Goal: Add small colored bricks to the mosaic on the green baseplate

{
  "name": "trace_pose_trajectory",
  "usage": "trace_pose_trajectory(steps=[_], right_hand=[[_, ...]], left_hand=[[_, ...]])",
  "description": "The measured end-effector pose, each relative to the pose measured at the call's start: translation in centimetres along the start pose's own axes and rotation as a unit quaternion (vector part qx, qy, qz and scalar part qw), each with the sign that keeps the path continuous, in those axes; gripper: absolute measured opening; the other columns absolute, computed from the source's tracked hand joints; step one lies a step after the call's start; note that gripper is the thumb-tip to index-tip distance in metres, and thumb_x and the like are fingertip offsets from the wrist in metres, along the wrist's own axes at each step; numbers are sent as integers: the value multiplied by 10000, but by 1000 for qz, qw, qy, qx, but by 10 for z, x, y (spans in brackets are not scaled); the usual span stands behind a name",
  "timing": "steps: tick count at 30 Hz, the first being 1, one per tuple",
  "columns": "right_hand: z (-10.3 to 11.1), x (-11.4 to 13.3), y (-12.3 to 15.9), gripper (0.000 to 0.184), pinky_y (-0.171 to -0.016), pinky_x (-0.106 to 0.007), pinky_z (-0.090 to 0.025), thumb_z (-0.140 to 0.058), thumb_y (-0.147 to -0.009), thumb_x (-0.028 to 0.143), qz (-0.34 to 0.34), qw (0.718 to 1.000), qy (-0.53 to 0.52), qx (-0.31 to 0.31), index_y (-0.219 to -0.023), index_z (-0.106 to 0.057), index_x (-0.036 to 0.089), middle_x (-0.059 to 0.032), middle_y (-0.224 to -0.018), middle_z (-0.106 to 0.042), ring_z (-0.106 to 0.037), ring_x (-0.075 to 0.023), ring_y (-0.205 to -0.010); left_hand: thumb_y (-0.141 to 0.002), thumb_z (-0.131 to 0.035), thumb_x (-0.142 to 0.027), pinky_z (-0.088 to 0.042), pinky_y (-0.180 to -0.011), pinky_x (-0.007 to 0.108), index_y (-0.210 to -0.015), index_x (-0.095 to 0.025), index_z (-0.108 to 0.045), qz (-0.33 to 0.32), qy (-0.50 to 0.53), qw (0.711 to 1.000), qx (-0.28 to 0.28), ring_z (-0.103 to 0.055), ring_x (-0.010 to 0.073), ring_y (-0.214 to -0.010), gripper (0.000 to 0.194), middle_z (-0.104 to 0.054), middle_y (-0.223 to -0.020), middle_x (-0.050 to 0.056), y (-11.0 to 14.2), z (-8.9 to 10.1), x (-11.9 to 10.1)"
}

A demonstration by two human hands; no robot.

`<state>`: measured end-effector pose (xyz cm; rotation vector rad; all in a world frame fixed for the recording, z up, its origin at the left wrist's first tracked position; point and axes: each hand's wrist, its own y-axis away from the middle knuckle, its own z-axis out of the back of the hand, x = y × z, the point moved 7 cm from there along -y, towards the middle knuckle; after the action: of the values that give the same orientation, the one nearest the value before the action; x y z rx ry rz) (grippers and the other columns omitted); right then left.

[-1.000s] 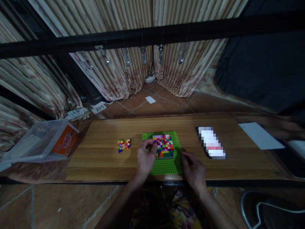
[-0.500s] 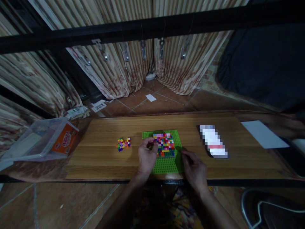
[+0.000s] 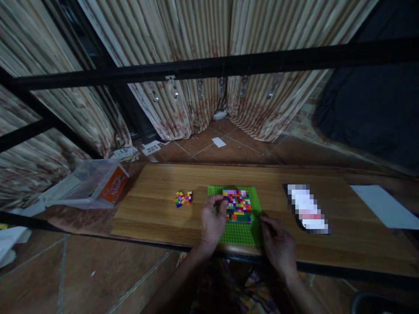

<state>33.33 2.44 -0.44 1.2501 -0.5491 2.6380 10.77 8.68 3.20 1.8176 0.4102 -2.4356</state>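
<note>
On the table lies a green studded baseplate (image 3: 244,236), with a dense patch of small multicoloured building bricks (image 3: 238,206) pressed on its upper part. My left hand (image 3: 213,220) hovers over the plate's left side, thumb and forefinger pinched at the left edge of the patch. Whatever is between those fingertips is too small to make out. At the plate's right edge, my right hand (image 3: 279,242) has its fingers curled and closed, the tips touching the rim. A small heap of loose bricks (image 3: 183,199) sits on the wood to the left.
A phone (image 3: 307,209) with a blurred screen lies on the wooden table (image 3: 150,218), right of the plate. White paper (image 3: 384,206) rests at the far right. A clear plastic box (image 3: 85,185) with an orange label stands left. A black bar (image 3: 209,66) crosses before the curtains.
The view has shifted, so the whole scene sits further right and slightly lower. Both hands keep nearly the same places at the plate; the brick patch looks unchanged.
</note>
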Motion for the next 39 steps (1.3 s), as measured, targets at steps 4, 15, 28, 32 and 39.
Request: trace_pose_trajectory(steps=[4,15,28,32,39], right_hand=[[-2,-4,1,323,-788,-347,-513,-473,-864,435,1,1000,6,9,-976,-668,202,-92,-1013,-695,-663,-236,-917],[-2,-4,0,351,-758,-346,-516,-450,-865,465,12,999,37,-2,-959,-670,209,-87,-993,-699,-669,-244,-892],[-2,2,1,281,-772,-340,-509,-465,-882,385,34,999,22,-13,-969,-664,207,-84,-986,-692,-661,-226,-892],[-2,6,1,259,-774,-332,-508,-464,-891,358,44,999,19,-23,-956,-663,204,-78,-958,-690,-653,-215,-882],[-1,9,1,247,-768,-338,-508,-463,-891,325,50,998,20,-19,-960,-662,195,-83,-940,-688,-648,-217,-875]], left_hand=[[-849,-513,-158,-513,-782,300,-941,-170,-640,-59,-99,992,-42,-639,164,-837,158,-665,-897,56,-2,36,0],[-828,-584,-226,-500,-860,359,-1003,-177,-656,-42,-373,923,-80,-631,240,-941,196,-674,-976,99,-13,103,34],[-868,-515,-203,-485,-763,309,-936,-178,-643,-29,-399,916,-36,-657,228,-892,147,-692,-971,112,-12,87,21],[-848,-534,-188,-489,-662,248,-843,-191,-638,-55,-225,973,13,-654,161,-714,104,-689,-786,33,-2,61,3],[-795,-604,-152,-509,-676,227,-807,-193,-673,-58,-52,994,73,-658,132,-722,82,-695,-799,12,1,14,-10]])
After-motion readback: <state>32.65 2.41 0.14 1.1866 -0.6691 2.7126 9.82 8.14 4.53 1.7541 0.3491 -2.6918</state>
